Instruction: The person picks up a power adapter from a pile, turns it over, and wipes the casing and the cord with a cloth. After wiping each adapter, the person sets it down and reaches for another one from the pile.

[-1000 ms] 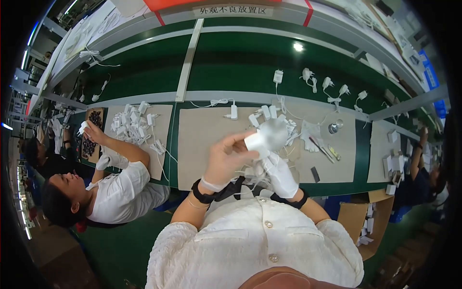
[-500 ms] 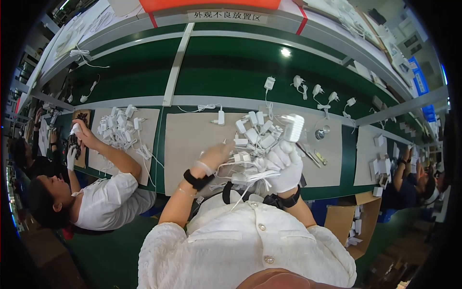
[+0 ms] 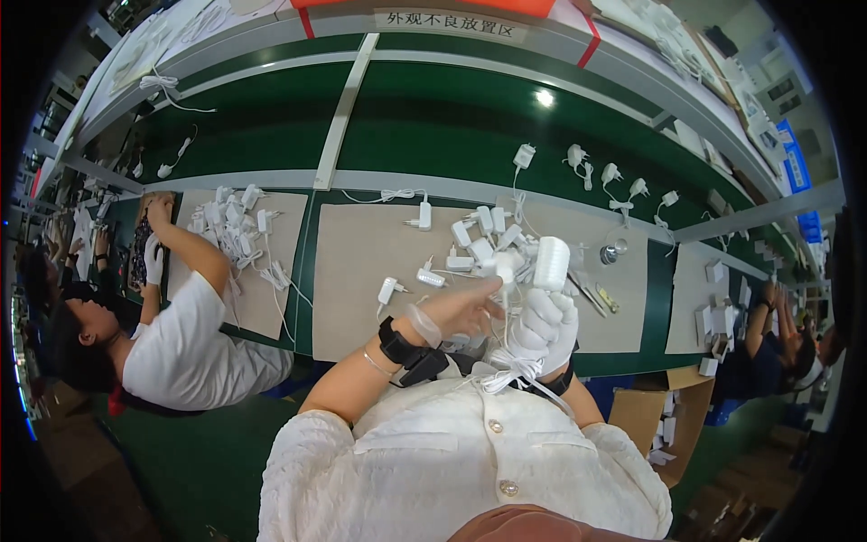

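At the left of the frame a co-worker in a white top [image 3: 176, 348] sits side-on, arms stretched up toward the table, beside a pile of white adapters [image 3: 237, 221]; right of that, on the grey-brown mat [image 3: 348, 253], one loose adapter [image 3: 387, 291] lies left of centre; the person's left forearm rises from the lower edge, slanting up and to the right, with a black band [image 3: 395, 343] at the wrist; the bare left hand [image 3: 461, 310] sits at the centre, fingers pointing right and loosely bent, thumb apart from them, in a part-open pose; whether its fingertips touch anything, I cannot tell; behind it is a heap of adapters [image 3: 485, 223]; just right of centre the gloved right hand [image 3: 544, 327] is upright, its fingers curled closed around a white adapter [image 3: 552, 262], which stands out above the fist; a tied white cable [image 3: 515, 370] hangs below that hand; farther right lie slim tools [image 3: 591, 301] and, lower right, an open carton [image 3: 636, 415].
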`<state>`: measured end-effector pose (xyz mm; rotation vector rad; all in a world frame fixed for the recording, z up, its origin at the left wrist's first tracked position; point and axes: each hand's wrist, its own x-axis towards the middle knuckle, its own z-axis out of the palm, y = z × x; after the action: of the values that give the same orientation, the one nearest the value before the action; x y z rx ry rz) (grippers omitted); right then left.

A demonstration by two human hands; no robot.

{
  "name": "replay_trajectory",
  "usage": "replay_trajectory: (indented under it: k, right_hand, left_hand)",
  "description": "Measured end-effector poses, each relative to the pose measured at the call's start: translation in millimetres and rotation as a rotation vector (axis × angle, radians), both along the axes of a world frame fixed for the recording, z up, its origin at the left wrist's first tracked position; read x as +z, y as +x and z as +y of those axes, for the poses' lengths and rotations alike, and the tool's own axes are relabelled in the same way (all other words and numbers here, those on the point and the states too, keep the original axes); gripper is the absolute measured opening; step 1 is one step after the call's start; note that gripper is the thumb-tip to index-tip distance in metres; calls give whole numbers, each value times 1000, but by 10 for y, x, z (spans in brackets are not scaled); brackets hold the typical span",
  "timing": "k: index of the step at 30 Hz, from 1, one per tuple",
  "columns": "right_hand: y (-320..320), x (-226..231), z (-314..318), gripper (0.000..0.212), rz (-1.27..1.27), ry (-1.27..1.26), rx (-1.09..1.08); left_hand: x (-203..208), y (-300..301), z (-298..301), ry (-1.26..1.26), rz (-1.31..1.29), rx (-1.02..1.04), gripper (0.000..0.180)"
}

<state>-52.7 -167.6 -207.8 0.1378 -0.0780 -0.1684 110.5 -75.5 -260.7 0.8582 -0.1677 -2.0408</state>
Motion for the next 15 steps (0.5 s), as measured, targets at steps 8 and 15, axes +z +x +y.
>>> replay_trajectory:
  k: [8, 15]
  right_hand:
    - [20, 161, 70, 30, 70, -268, 28]
    - [122, 90, 264, 19, 981, -1077, -311]
  left_hand:
    - [97, -115, 58, -224, -110, 626, 51]
    - [815, -18, 302, -268, -609, 528, 61]
